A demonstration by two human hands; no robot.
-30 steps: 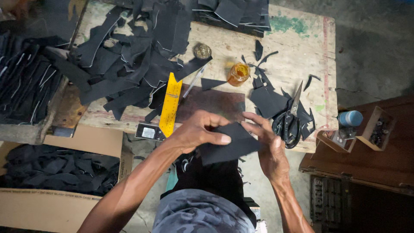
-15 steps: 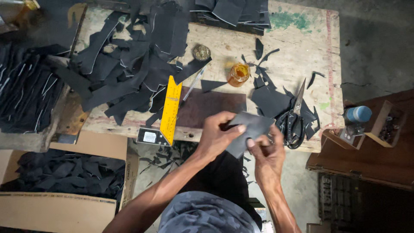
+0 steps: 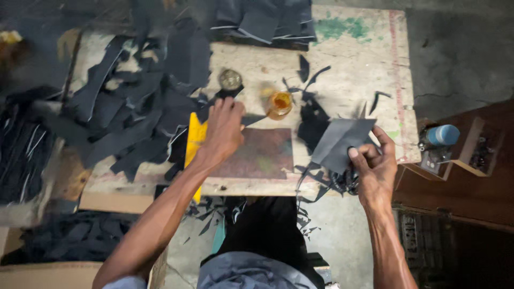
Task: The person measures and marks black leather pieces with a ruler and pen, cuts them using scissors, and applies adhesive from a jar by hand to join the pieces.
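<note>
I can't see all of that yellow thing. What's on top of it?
The left hand lies over the yellow ruler, hiding its upper end. Dark scraps crowd its left side. Whether the fingers grip something beneath cannot be seen.

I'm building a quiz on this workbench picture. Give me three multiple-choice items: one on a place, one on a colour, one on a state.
1. Where does the left hand rest?
A. on the yellow ruler
B. in the cardboard box
C. on the blue-capped bottle

2. What colour is the liquid in the small jar?
A. green
B. amber
C. white

3. The dark sheet is:
A. flat on the table
B. held in the right hand
C. rolled up

Answers: 1 A, the hand lies over the ruler's top end; 2 B, the jar glows orange-brown; 3 B, thumb and fingers pinch its lower edge.
</note>
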